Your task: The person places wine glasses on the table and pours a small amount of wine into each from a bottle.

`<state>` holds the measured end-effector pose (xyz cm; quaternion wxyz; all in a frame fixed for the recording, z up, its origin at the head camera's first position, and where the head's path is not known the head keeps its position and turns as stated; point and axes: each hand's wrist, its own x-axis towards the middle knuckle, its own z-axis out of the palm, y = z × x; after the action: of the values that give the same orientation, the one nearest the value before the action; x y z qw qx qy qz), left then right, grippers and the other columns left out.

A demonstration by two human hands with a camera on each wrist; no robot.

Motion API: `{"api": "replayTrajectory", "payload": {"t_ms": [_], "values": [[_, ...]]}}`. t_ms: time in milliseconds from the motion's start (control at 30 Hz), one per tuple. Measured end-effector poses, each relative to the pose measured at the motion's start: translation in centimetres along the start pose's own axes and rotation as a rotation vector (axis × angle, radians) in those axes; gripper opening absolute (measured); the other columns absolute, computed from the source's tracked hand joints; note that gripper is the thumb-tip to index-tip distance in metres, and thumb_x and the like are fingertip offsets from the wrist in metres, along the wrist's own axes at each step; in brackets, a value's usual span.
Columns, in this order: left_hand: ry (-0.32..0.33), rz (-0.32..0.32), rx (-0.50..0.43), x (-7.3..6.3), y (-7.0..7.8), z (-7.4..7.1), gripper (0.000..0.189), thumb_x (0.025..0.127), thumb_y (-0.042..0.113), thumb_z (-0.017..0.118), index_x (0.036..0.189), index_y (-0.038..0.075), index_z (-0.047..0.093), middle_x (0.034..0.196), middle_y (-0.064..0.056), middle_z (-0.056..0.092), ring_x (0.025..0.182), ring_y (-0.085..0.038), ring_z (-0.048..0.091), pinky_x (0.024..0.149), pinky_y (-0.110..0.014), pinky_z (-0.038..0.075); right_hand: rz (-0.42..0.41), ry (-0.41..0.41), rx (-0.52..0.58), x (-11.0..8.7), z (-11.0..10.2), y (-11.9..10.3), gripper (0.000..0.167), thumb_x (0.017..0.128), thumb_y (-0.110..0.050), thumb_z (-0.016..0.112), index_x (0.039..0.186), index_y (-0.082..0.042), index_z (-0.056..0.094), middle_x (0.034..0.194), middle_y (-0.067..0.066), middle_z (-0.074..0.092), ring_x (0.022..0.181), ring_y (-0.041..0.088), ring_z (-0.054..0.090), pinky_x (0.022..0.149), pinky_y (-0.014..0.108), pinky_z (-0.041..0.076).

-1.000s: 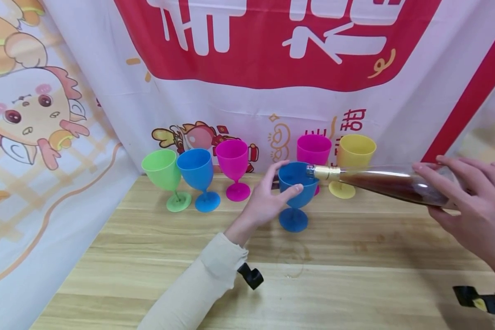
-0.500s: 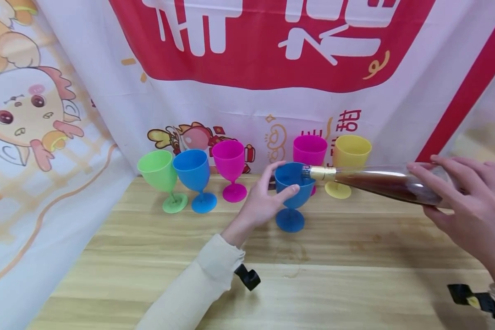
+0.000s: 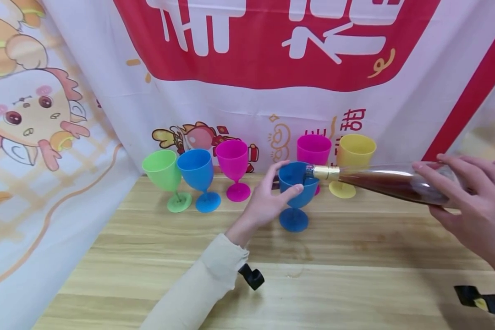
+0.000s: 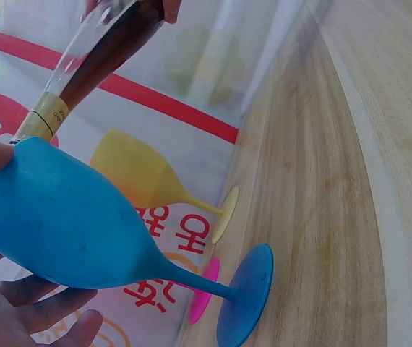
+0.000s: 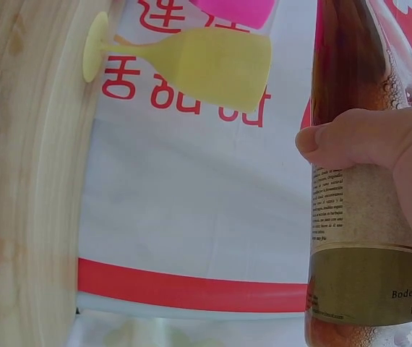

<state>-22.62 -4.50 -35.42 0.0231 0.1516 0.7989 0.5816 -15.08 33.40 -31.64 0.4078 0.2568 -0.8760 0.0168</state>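
Note:
My left hand (image 3: pixel 268 197) grips the bowl of a blue goblet (image 3: pixel 301 200), thumb on the near side. The goblet's foot is at the wooden tabletop. My right hand (image 3: pixel 478 206) holds a glass wine bottle (image 3: pixel 379 181) by its lower body, nearly level. Its gold-banded neck points left, and the mouth lies at the goblet's rim. Dark reddish-brown liquid shows along the bottle's lower side. In the left wrist view the goblet (image 4: pixel 69 217) hides the bottle's mouth. Bubbles and a tan label show on the bottle (image 5: pixel 358 210) in the right wrist view. The goblet's liquid level cannot be made out.
Behind the held goblet stand a magenta goblet (image 3: pixel 313 149), partly hidden, and a yellow goblet (image 3: pixel 356 151). To the left are green (image 3: pixel 162 172), blue (image 3: pixel 196 170) and magenta (image 3: pixel 233 158) goblets. A printed cloth (image 3: pixel 239 105) hangs behind. Faint wet marks spot the wooden table (image 3: pixel 334 293).
The head view sways slightly and returns. Both hands, the tilted bottle and the held goblet keep the same places relative to one another.

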Motion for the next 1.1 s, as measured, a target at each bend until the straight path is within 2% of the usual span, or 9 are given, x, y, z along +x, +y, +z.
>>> {"api": "replayTrajectory", "payload": {"t_ms": [233, 400, 533, 633, 767, 1100], "values": [[-0.008, -0.002, -0.005, 0.03, 0.04, 0.14, 0.068, 0.098, 0.051, 0.072, 0.157, 0.049, 0.036, 0.151, -0.001, 0.058, 0.139, -0.029, 0.053, 0.110, -0.061, 0.051, 0.007, -0.010, -0.009, -0.06, -0.31, -0.08, 0.140, 0.032, 0.008, 0.099, 0.159, -0.026, 0.050, 0.145, 0.034, 0.049, 0.135, 0.055, 0.040, 0.137, 0.046, 0.010], [-0.011, -0.008, -0.006, -0.11, 0.15, 0.11, 0.068, 0.098, 0.052, 0.071, 0.157, 0.049, 0.036, 0.151, -0.001, 0.058, 0.139, -0.028, 0.054, 0.110, -0.061, 0.051, 0.017, -0.037, -0.031, -0.03, -0.54, -0.21, 0.145, 0.033, 0.009, 0.101, 0.161, -0.028, 0.046, 0.148, 0.033, 0.047, 0.137, 0.053, 0.038, 0.137, 0.047, 0.010], [-0.002, -0.016, 0.003, -0.18, 0.23, 0.01, 0.069, 0.098, 0.052, 0.071, 0.157, 0.049, 0.036, 0.151, -0.001, 0.059, 0.139, -0.028, 0.054, 0.110, -0.061, 0.052, 0.011, -0.049, -0.038, 0.14, -0.65, -0.19, 0.140, 0.036, 0.004, 0.099, 0.162, -0.029, 0.045, 0.149, 0.032, 0.047, 0.137, 0.052, 0.038, 0.132, 0.058, 0.021], [-0.005, -0.011, 0.001, -0.14, 0.22, -0.02, 0.069, 0.098, 0.052, 0.071, 0.157, 0.049, 0.036, 0.151, -0.001, 0.058, 0.139, -0.028, 0.054, 0.110, -0.061, 0.051, 0.010, -0.052, -0.044, 0.15, -0.68, -0.16, 0.141, 0.036, 0.003, 0.099, 0.162, -0.029, 0.045, 0.149, 0.032, 0.047, 0.137, 0.052, 0.038, 0.132, 0.059, 0.020], [-0.014, 0.001, -0.001, -0.12, 0.15, -0.03, 0.070, 0.098, 0.051, 0.071, 0.158, 0.047, 0.035, 0.153, -0.001, 0.057, 0.140, -0.028, 0.053, 0.111, -0.061, 0.051, 0.016, -0.055, -0.056, 0.00, -0.62, -0.23, 0.148, 0.033, 0.007, 0.101, 0.163, -0.030, 0.042, 0.150, 0.032, 0.046, 0.138, 0.051, 0.037, 0.137, 0.051, 0.010], [-0.010, -0.003, 0.001, -0.18, 0.07, -0.12, 0.070, 0.098, 0.051, 0.072, 0.158, 0.048, 0.035, 0.152, -0.002, 0.058, 0.140, -0.029, 0.054, 0.111, -0.062, 0.051, 0.012, -0.054, -0.048, 0.10, -0.56, -0.32, 0.147, 0.033, 0.007, 0.101, 0.163, -0.029, 0.043, 0.150, 0.032, 0.046, 0.138, 0.052, 0.037, 0.137, 0.051, 0.011]]}}
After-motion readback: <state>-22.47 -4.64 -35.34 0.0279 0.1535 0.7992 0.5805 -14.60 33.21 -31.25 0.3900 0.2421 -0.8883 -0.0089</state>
